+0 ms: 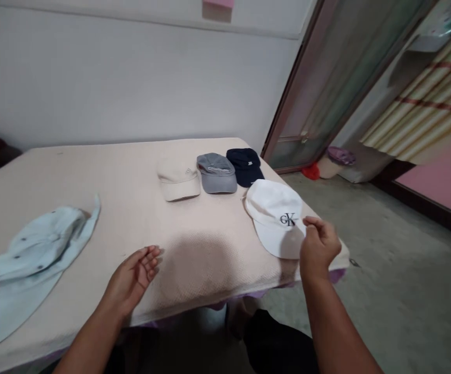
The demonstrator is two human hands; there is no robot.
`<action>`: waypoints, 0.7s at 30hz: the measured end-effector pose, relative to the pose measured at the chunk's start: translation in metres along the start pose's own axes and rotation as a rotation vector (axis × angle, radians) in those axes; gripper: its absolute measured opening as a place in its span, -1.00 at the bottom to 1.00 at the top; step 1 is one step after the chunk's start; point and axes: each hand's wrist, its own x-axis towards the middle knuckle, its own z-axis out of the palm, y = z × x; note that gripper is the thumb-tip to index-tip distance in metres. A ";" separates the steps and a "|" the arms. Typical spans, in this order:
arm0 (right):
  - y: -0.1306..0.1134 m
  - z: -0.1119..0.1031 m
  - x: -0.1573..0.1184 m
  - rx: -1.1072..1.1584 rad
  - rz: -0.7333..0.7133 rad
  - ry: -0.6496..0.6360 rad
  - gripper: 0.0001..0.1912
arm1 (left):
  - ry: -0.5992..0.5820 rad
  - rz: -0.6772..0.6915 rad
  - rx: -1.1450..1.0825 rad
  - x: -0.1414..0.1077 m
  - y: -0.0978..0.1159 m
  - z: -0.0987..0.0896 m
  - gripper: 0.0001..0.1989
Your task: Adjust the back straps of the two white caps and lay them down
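right hand curled at edge of white fabric baseball cap with dark letters, which lies just left of it; can't tell if pinching. left hand loosely open, empty. my judgement: steady brim lightly, leave crown unpressed.

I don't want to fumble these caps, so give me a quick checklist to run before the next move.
1. Left hand free: ok, nothing in it.
2. Right hand gripping the white cap: cannot tell; its fingertips are at the cap's edge.
3. White cap's logo visible: ok.
4. Beige cap, grey cap and navy cap on the table: ok.
5. Pale hat at left wholly in view: not ok, cut by the picture's edge.
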 end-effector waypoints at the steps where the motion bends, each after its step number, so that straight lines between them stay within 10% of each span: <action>1: -0.012 0.007 -0.013 0.035 -0.037 -0.083 -0.79 | 0.017 0.032 -0.008 -0.001 0.003 -0.004 -0.85; 9: -0.094 0.052 -0.121 0.189 -0.152 -0.906 -0.85 | 0.215 0.263 -0.102 -0.017 0.040 -0.044 -0.89; 21: -0.134 0.104 -0.212 0.208 -0.282 -1.293 -0.82 | 0.779 0.859 -0.004 -0.053 0.115 -0.183 -0.81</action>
